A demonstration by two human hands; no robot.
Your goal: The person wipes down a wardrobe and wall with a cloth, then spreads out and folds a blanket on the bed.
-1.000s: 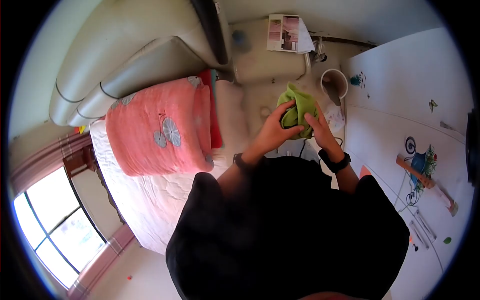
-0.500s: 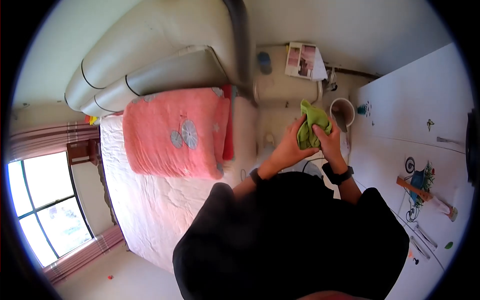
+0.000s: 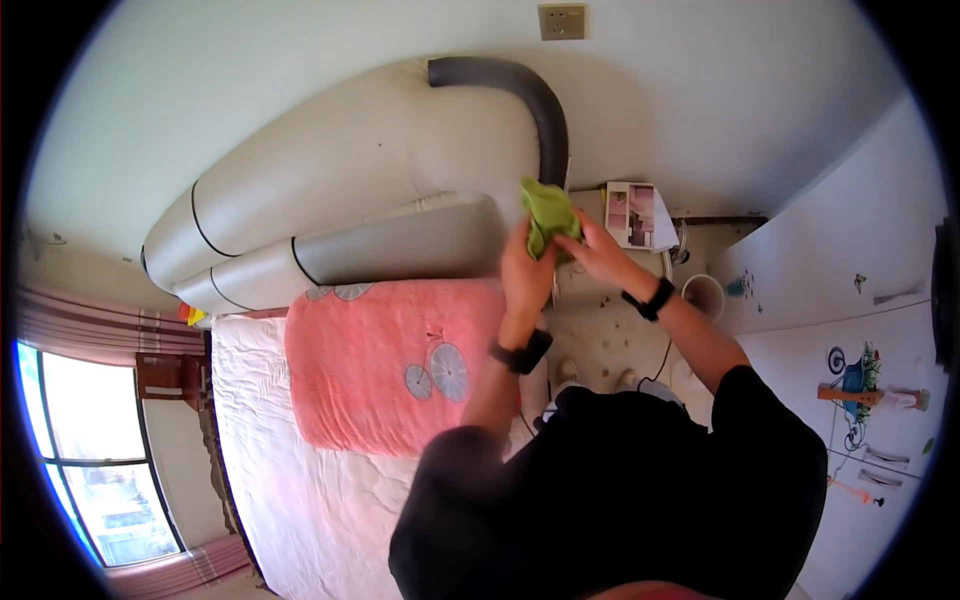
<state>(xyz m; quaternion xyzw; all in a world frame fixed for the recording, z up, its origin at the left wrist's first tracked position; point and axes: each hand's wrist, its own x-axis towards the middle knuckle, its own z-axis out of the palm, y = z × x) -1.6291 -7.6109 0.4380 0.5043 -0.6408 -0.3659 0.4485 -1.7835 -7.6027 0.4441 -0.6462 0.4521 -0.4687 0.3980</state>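
A crumpled green cloth [image 3: 549, 212] is being gripped by the curled left hand [image 3: 525, 272] and right hand [image 3: 597, 250] near the edge of the padded beige headboard [image 3: 350, 150].

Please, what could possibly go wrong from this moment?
The green cloth, bunched between the left hand and right hand, might slip and fall, since one end sticks up loose. Also, the dark cord near the feet could perhaps catch a step.
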